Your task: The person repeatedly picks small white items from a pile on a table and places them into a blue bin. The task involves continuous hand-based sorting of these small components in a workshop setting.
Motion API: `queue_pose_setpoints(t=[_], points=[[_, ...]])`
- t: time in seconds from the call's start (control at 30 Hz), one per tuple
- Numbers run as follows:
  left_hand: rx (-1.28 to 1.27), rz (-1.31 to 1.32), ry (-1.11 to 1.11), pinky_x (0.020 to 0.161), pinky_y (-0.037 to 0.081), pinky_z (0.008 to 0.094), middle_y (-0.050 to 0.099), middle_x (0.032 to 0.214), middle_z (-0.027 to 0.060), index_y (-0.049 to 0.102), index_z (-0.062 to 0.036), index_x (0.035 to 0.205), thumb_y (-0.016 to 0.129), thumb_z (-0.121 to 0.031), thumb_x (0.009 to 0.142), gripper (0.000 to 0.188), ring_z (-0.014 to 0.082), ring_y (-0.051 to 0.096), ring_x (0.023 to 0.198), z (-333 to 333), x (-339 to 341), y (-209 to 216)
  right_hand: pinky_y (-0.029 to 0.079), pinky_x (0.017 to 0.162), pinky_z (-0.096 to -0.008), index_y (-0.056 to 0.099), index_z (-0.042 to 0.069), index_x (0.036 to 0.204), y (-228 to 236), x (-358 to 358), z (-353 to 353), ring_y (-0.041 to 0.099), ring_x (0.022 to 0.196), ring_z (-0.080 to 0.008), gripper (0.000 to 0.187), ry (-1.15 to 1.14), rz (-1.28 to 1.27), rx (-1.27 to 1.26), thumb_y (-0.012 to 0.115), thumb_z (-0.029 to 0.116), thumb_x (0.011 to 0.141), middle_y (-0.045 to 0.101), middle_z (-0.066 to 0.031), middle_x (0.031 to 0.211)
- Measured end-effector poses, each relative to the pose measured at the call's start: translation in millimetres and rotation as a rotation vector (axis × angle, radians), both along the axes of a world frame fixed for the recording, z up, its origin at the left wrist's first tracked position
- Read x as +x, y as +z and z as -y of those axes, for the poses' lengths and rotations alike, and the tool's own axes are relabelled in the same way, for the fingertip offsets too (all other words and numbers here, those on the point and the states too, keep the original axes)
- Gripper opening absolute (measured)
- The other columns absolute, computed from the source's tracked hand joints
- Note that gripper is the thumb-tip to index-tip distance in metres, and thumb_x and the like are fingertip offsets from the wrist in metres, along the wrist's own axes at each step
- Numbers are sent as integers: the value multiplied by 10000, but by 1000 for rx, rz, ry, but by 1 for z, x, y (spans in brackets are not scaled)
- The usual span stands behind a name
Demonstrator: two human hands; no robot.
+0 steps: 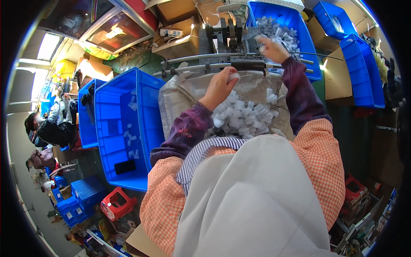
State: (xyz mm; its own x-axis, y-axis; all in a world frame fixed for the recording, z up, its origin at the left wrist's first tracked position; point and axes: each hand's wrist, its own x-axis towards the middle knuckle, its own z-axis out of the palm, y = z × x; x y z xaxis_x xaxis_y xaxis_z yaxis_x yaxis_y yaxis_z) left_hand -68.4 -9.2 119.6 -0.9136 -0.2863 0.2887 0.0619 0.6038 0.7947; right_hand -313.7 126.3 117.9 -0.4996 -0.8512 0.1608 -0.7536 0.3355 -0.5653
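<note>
My left hand [219,89] is closed on a small white plastic piece [233,77], in front of the horizontal metal rods of a bench machine [231,36]. Farther right and higher, my right hand [275,49] reaches over the machine's right side, beside a blue bin of small translucent white parts [284,36]. Its fingertips are smeared by motion, so what they hold, if anything, does not show. Below both hands, a pile of white plastic pieces with metal springs [246,115] lies on a beige cloth [174,96] across my lap.
On my left stands a big blue bin [114,92] with a few white pieces and a black phone-like slab [124,166] inside. A red stool [116,204] is behind it. More blue bins [364,70] and cardboard boxes [338,79] crowd the right. Other people sit far left.
</note>
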Motion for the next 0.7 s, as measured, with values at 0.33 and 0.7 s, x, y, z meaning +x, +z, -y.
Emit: queue_pose_setpoints(t=[0.33,0.7], points=[[-364,210,102,791,467,386,608,990,161,516,-30,1065,656,-293,757,428,340,597,868,20,10,-64,445,787,-379,590,114,998,-31,24,26,563,939,-305,205,-79,-80,-38,506,195,829,602,-90,952],[-271,553,-152,710,468,416,634,797,143,644,-57,765,581,-197,743,155,336,595,811,19,20,-77,420,819,-384,609,151,917,-72,-19,72,516,967,-249,168,-336,-538,132,505,214,801,612,-31,935]])
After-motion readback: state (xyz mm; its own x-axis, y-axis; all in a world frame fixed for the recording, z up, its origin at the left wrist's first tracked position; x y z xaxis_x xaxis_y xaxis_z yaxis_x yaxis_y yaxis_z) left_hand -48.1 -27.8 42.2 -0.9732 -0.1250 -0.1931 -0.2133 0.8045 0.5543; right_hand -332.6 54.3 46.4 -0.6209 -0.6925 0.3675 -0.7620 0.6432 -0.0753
